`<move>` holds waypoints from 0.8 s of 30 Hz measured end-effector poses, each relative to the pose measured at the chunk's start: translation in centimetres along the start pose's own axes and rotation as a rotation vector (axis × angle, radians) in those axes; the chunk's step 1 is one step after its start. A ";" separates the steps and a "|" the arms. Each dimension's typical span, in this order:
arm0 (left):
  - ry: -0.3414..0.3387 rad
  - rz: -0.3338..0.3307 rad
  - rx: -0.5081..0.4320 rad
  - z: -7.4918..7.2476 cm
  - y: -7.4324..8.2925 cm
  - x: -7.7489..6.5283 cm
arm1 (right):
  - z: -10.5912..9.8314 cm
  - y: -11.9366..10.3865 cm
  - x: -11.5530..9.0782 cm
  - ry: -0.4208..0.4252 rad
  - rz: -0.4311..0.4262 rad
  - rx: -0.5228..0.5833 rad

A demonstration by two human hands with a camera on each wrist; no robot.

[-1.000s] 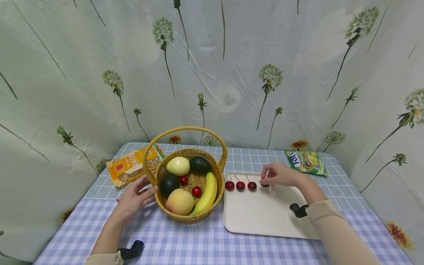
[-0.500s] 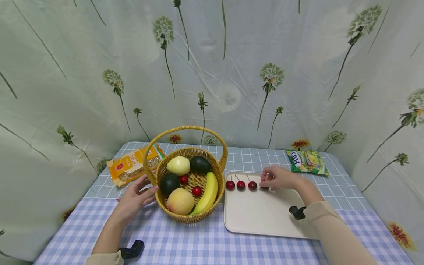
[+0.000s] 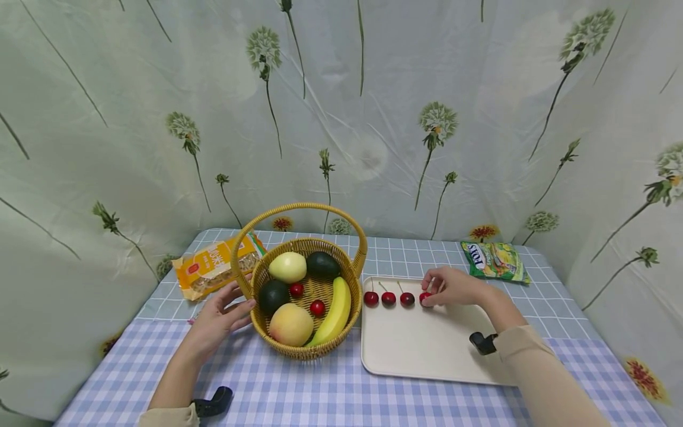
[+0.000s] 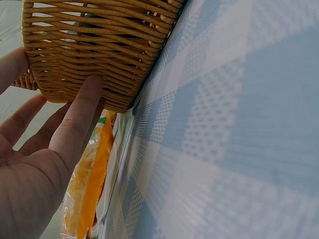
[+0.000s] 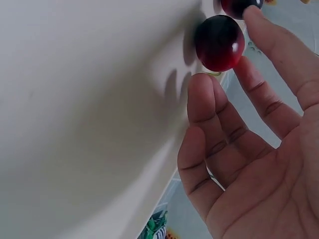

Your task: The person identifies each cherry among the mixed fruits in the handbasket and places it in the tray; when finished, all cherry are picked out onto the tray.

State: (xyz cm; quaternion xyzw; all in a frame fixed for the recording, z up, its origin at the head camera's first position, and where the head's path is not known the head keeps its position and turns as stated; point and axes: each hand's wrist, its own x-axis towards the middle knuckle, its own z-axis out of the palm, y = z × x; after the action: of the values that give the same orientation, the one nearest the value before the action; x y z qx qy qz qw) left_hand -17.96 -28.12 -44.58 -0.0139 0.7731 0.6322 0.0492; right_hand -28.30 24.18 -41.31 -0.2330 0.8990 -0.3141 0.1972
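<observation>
A yellow wicker basket [image 3: 304, 354] holds a banana [image 3: 333, 314], a peach [image 3: 290, 325], a pale green fruit [image 3: 287, 267], two dark green avocados [image 3: 322, 265] and two cherries [image 3: 317, 308]. My left hand [image 3: 216, 317] touches its left side, fingers loosely spread against the weave [image 4: 99, 50]. Several cherries [image 3: 388, 299] lie in a row along the back of a cream tray [image 3: 411, 350]. Over the tray's back, my right hand [image 3: 450, 286] is beside the rightmost cherry [image 5: 219, 43]. Its thumb and index finger are parted around this cherry; contact is unclear.
An orange snack bag [image 3: 210, 267] lies behind and left of the basket. At the back right is a green candy bag [image 3: 495, 261]. The checked cloth [image 3: 299, 391] covers the table, and a dandelion-print curtain [image 3: 331, 107] hangs behind it.
My right fingers have loosened from the rightmost cherry and shifted slightly right, so more of it shows on the tray. The left hand and basket have stayed put.
</observation>
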 end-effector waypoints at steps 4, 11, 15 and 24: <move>0.000 -0.010 0.003 0.0 0.0 0.0 | -0.1 -0.2 -0.1 -0.003 0.008 0.001; 0.002 -0.015 0.010 0.0 0.1 0.1 | -0.8 -0.9 -0.3 0.000 0.020 -0.029; 0.001 -0.010 0.003 0.0 0.1 0.1 | -1.3 -1.5 -0.3 0.013 0.002 -0.055; -0.001 -0.018 -0.003 0.0 0.0 0.1 | -2.0 -4.5 -0.2 0.006 -0.065 -0.098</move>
State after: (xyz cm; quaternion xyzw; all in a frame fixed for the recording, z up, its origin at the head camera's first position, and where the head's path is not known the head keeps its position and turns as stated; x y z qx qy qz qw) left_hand -18.03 -28.12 -44.55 -0.0204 0.7721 0.6328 0.0554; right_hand -27.81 22.14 -36.81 -0.2704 0.9060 -0.2765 0.1724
